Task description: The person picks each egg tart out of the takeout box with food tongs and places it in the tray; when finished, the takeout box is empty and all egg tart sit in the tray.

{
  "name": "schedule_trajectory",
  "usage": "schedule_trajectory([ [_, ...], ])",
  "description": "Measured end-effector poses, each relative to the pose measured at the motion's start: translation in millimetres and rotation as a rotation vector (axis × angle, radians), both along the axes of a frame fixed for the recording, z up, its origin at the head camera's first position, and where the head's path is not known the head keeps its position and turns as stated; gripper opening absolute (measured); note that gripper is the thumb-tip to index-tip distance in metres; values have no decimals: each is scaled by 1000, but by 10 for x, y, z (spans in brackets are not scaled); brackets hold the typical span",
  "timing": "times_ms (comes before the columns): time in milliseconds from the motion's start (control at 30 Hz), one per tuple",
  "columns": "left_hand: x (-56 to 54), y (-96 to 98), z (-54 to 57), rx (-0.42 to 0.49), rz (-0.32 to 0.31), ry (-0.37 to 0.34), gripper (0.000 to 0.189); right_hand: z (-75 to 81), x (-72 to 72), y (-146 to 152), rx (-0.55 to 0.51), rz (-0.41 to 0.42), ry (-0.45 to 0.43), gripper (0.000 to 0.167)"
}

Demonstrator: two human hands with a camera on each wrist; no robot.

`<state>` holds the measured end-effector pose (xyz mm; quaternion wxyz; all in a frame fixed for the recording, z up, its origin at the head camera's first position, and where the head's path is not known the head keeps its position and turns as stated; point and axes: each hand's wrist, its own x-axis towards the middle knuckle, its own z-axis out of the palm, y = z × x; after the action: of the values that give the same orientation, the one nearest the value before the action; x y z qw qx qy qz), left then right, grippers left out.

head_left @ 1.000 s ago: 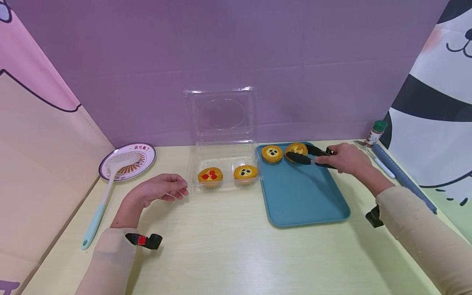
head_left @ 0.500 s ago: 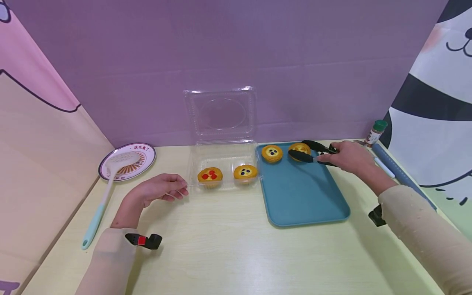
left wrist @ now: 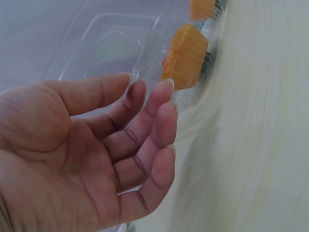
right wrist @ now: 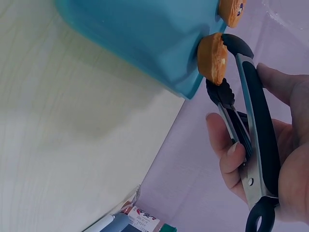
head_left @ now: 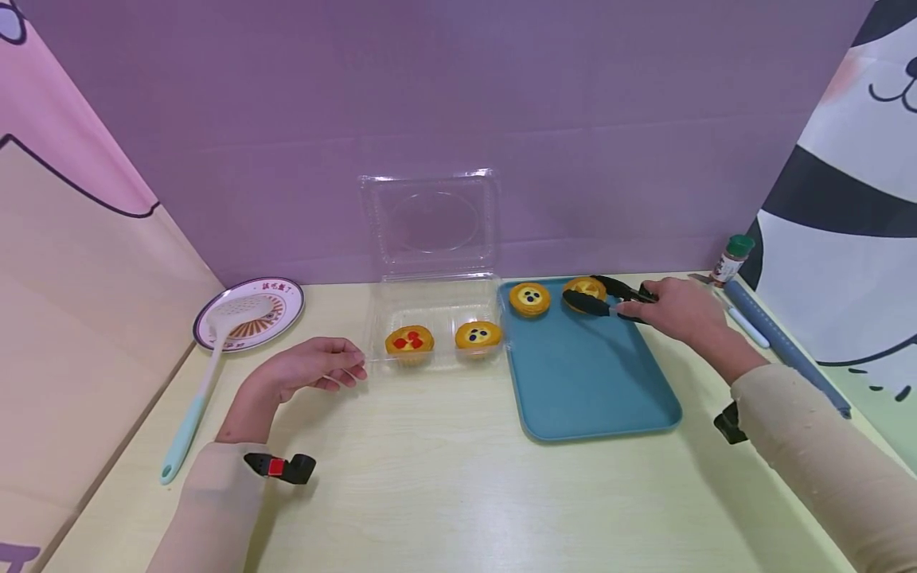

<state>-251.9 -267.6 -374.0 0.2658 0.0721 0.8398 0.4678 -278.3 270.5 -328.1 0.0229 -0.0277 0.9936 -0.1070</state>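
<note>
My right hand grips black-and-silver tongs. Their black tips sit on either side of an egg tart at the back right of the blue tray. To its left on the tray is another tart with dark dots. My left hand pinches the front left corner of a clear hinged plastic box between thumb and forefinger, its other fingers loosely bent. Inside the box are a tart with red pieces and one with dark blue dots. The box lid stands raised at the back.
A patterned plate with a white slotted turner across it is at the left. On the right are a green-capped seasoning jar, a white-handled knife and a long blue rod. A purple backdrop rises behind the table.
The tongs and the tart between their tips have shifted slightly right on the tray, along with my right hand. My left hand and the box have stayed in place.
</note>
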Motion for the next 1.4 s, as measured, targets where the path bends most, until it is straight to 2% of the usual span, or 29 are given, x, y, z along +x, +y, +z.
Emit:
schedule_trajectory([
  [133,0,-2,11,2,5,1,35,-9,0,6,-4,-3,-10,83],
  [300,-4,-9,6,2,9,-2,36,-18,3,0,-26,1,-13,82],
  [567,-2,-4,0,9,2,-2,37,-26,0,-35,-106,-2,-72,81],
  [1233,-22,-13,-8,3,11,-9,35,-30,-17,-45,-108,3,-77,77],
  [1400,-16,-6,-3,6,8,-8,35,-18,-10,-53,-102,-4,-76,82],
])
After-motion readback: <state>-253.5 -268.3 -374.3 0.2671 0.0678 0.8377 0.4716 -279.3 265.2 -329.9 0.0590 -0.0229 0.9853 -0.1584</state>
